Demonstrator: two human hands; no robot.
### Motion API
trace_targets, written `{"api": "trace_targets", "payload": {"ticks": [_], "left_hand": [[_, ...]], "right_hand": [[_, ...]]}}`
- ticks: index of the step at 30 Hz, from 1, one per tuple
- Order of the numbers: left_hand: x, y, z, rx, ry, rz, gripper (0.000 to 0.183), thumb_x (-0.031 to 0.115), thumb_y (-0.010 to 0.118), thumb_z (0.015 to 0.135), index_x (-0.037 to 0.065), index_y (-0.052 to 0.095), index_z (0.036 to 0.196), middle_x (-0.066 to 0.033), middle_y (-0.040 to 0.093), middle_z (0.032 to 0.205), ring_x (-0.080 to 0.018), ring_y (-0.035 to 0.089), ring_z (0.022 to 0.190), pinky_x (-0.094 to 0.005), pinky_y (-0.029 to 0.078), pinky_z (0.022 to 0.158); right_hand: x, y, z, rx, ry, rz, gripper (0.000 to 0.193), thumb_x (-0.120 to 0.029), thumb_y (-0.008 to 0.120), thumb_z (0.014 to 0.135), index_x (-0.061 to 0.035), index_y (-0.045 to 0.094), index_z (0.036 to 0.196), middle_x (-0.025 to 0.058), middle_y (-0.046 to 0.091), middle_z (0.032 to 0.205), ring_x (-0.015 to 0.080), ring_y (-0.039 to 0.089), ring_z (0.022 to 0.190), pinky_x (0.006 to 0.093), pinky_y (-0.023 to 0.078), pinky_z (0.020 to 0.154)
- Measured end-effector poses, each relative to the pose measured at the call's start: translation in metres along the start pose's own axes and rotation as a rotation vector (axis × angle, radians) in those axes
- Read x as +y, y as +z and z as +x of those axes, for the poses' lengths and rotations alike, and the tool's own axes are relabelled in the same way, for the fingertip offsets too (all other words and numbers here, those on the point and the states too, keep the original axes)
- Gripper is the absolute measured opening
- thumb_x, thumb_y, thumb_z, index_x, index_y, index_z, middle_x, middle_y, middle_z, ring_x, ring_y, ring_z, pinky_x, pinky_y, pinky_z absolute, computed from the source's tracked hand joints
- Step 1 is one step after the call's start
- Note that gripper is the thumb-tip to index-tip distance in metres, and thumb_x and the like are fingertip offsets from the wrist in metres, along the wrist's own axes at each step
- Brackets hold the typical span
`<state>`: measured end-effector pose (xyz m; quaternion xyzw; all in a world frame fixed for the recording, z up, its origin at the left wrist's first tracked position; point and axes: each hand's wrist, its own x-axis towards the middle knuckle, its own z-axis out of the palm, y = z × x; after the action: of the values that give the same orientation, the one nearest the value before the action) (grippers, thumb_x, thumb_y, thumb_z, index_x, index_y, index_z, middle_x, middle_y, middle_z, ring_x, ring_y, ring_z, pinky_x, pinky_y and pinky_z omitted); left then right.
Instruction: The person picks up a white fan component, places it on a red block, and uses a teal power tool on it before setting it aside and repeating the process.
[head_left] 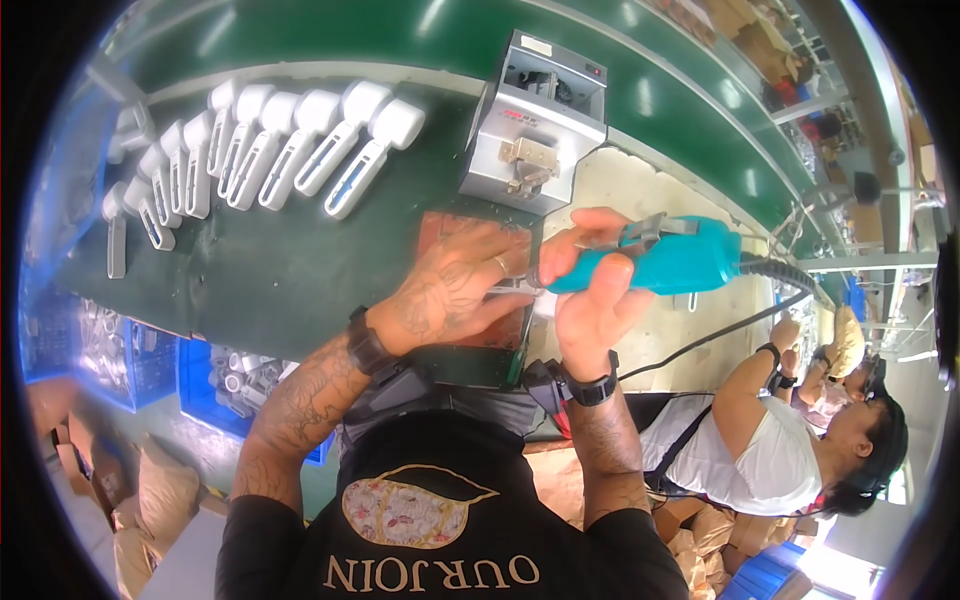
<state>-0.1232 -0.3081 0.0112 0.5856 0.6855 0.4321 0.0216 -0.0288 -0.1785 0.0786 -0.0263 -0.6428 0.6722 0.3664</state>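
Observation:
My right hand (600, 295) is wrapped round a teal electric screwdriver (690, 256), which lies sideways with its tip toward my left hand. A metal lever runs along the tool's upper side. My left hand (440, 290) is closed over a white plastic part (545, 304) at the tip; the fingers hide most of this part. Beneath my left hand is a reddish-brown pad (490, 334) on the green table. The exact contact between tip and part is hidden.
White round-headed devices with slotted handles (285, 150) stand in a row at the far left. Behind my hands sits a grey screw feeder (530, 125). A black cable (700, 345) trails right. Blue bins (215, 375) hold parts at lower left. A co-worker (745, 450) sits at right.

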Motion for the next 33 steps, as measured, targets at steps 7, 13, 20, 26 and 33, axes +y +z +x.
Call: {"api": "trace_targets", "payload": {"ticks": [7, 13, 20, 26, 33], "left_hand": [[0.0, -0.015, 0.012, -0.007, -0.117, -0.043, 0.041, 0.03, 0.077, 0.081, 0.007, 0.067, 0.113, -0.0084, 0.065, 0.111, -0.0308, 0.059, 0.1, -0.045, 0.048, 0.089], [0.002, -0.018, 0.006, -0.014, -0.066, 0.131, 0.04, 0.033, 0.077, 0.081, 0.01, 0.067, 0.112, -0.0065, 0.063, 0.105, -0.0278, 0.058, 0.099, -0.0415, 0.048, 0.089], [0.0, -0.013, 0.005, 0.023, -0.085, 0.102, 0.042, 0.036, 0.078, 0.083, 0.011, 0.066, 0.115, -0.0075, 0.063, 0.107, -0.0276, 0.059, 0.101, -0.0414, 0.047, 0.09], [-0.002, -0.013, 0.005, 0.051, -0.092, 0.101, 0.04, 0.036, 0.078, 0.083, 0.011, 0.067, 0.112, -0.0069, 0.064, 0.104, -0.0278, 0.059, 0.098, -0.0411, 0.047, 0.091], [0.001, -0.011, 0.007, 0.055, -0.106, 0.097, 0.039, 0.035, 0.078, 0.083, 0.011, 0.068, 0.111, -0.0068, 0.064, 0.101, -0.0274, 0.059, 0.097, -0.0402, 0.048, 0.09]], "right_hand": [[-0.004, 0.001, 0.038, 0.052, -0.074, -0.046, 0.058, -0.05, 0.054, 0.102, 0.0062, 0.057, 0.114, 0.0075, 0.057, 0.071, 0.0174, 0.056, 0.062, 0.0301, 0.046, 0.057], [0.024, 0.014, 0.083, 0.038, -0.105, -0.223, 0.034, -0.031, 0.051, 0.106, 0.0008, 0.062, 0.11, 0.0034, 0.061, 0.072, 0.0123, 0.058, 0.065, 0.0264, 0.045, 0.06], [0.045, 0.016, 0.09, 0.027, -0.068, -0.184, 0.03, -0.03, 0.054, 0.105, -0.0005, 0.061, 0.101, 0.0043, 0.061, 0.071, 0.0127, 0.059, 0.064, 0.0267, 0.045, 0.058], [0.047, 0.017, 0.092, 0.051, -0.051, -0.164, 0.032, -0.031, 0.054, 0.106, -0.0003, 0.061, 0.1, 0.0045, 0.06, 0.071, 0.0137, 0.059, 0.063, 0.0278, 0.046, 0.058], [0.04, 0.015, 0.094, 0.052, 0.032, -0.187, 0.033, -0.031, 0.052, 0.106, -0.0008, 0.061, 0.097, 0.0047, 0.059, 0.071, 0.014, 0.058, 0.063, 0.0282, 0.046, 0.057]]}}
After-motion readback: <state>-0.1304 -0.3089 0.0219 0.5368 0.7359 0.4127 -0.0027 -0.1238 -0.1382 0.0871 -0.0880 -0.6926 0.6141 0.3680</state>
